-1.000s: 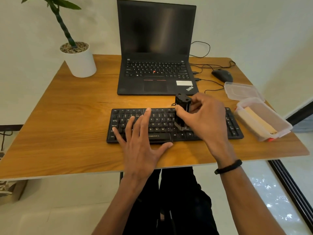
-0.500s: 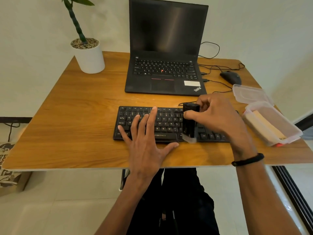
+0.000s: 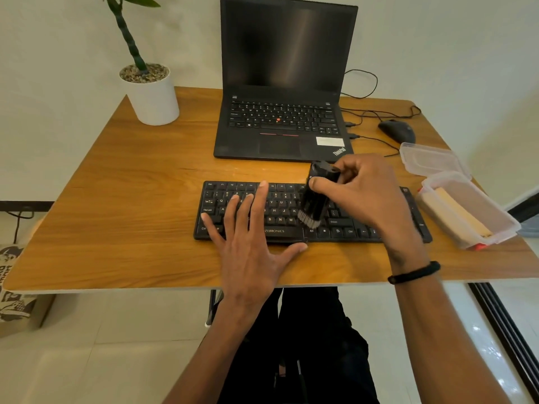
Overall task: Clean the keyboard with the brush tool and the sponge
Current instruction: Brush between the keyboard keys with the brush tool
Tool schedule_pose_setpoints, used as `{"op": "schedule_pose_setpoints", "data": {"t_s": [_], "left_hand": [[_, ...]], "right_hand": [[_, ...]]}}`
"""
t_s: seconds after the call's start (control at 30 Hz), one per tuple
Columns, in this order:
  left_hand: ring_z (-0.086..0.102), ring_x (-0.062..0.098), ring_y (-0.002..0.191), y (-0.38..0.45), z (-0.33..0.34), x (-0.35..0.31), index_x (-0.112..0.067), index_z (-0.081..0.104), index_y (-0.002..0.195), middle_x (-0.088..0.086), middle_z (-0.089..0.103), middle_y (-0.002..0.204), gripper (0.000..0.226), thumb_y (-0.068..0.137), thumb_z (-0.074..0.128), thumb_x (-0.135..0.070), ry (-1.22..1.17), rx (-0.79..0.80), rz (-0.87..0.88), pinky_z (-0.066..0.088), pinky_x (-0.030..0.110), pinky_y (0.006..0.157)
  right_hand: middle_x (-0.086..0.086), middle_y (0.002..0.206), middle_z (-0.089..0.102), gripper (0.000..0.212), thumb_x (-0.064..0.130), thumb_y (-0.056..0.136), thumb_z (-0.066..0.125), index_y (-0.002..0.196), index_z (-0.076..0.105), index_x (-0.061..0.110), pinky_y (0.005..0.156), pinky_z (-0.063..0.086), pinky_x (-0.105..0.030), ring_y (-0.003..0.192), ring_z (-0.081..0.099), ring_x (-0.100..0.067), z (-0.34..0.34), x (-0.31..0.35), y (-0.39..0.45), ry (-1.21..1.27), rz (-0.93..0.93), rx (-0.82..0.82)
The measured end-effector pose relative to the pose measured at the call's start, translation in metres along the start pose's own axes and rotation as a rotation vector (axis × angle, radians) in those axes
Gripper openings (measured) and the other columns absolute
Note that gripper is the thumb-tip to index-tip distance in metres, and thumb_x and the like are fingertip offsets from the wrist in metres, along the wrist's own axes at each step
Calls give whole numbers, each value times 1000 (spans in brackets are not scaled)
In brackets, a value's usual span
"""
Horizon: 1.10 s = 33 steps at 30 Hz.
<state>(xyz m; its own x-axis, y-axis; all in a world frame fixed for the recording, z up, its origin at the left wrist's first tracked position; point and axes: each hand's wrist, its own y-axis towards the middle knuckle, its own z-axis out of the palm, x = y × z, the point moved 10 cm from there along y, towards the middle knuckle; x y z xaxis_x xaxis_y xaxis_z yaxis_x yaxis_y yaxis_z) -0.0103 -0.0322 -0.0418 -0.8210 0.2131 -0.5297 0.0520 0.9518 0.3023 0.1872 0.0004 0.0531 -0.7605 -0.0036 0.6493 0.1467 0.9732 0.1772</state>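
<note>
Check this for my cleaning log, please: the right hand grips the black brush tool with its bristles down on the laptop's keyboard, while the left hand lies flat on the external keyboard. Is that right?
Not quite. In the head view the right hand grips the black brush tool with its bristles down on the external keyboard, not the laptop behind it. The left hand does lie flat on that same keyboard.

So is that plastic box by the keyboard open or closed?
Open. The box has no lid on it, and the lid lies on the desk just behind it. A tan thing lies inside.
</note>
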Motion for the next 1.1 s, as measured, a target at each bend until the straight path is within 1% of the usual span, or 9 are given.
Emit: {"op": "schedule_pose_setpoints", "data": {"t_s": [0.07,0.2,0.3,0.47,0.6,0.73,0.83,0.97,1.1], "left_hand": [[15,22,158,0,0,-1,-38,3,164,-7,32,164,130,62,67,-87,5,6,-5,-16,61,122],[14,22,158,0,0,-1,-38,2,164,-7,30,165,132,62,69,-87,4,8,-7,-17,59,121],[14,22,158,0,-1,0,-39,1,163,-7,30,165,131,62,70,-86,0,2,-6,-17,59,121],[13,21,158,0,-1,-1,-40,0,163,-7,30,165,130,61,65,-88,0,9,-11,-18,60,121],[14,22,158,0,-1,1,-39,0,163,-6,32,165,133,60,72,-85,6,8,-15,-17,60,121],[13,21,158,0,-1,-1,-41,-4,162,-6,33,164,134,61,73,-84,-9,12,-9,-19,59,121],[13,21,158,1,-1,0,-42,-4,162,-6,33,164,135,61,75,-83,-11,11,-13,-19,60,121],[13,22,159,0,-1,0,-41,-4,162,-6,33,164,134,61,72,-84,-8,19,-12,-19,60,121],[10,21,159,1,0,1,-42,-5,162,-7,31,165,134,61,74,-84,-6,24,-15,-22,58,120]], "right_hand": [[6,64,63,27,42,82,81,77,67,20,52,40,-13,56,53,-3,5,3,0,-59,-3,-36],[1,65,65,31,42,78,82,76,69,14,54,44,-20,58,54,-5,17,4,0,6,3,84],[6,63,61,28,43,81,80,76,67,18,52,40,-16,56,51,-3,9,10,2,-22,-33,-23],[-1,66,64,35,43,77,80,75,67,10,56,45,-25,59,53,-8,16,4,-1,-42,3,91],[0,67,67,34,48,76,77,77,68,14,55,50,-27,64,61,-13,13,6,-8,-128,-16,23],[-1,66,65,41,53,70,74,75,67,13,57,51,-32,65,60,-15,15,9,-9,-191,-19,89],[3,69,65,34,51,75,75,79,67,19,55,48,-27,66,61,-11,6,16,-7,-153,-42,-4],[-2,67,67,42,53,69,72,75,67,12,57,54,-32,65,63,-16,19,11,-7,-155,-11,120],[3,67,64,30,46,77,78,78,67,18,53,41,-22,61,57,-8,4,13,-7,-127,-22,1]]}}
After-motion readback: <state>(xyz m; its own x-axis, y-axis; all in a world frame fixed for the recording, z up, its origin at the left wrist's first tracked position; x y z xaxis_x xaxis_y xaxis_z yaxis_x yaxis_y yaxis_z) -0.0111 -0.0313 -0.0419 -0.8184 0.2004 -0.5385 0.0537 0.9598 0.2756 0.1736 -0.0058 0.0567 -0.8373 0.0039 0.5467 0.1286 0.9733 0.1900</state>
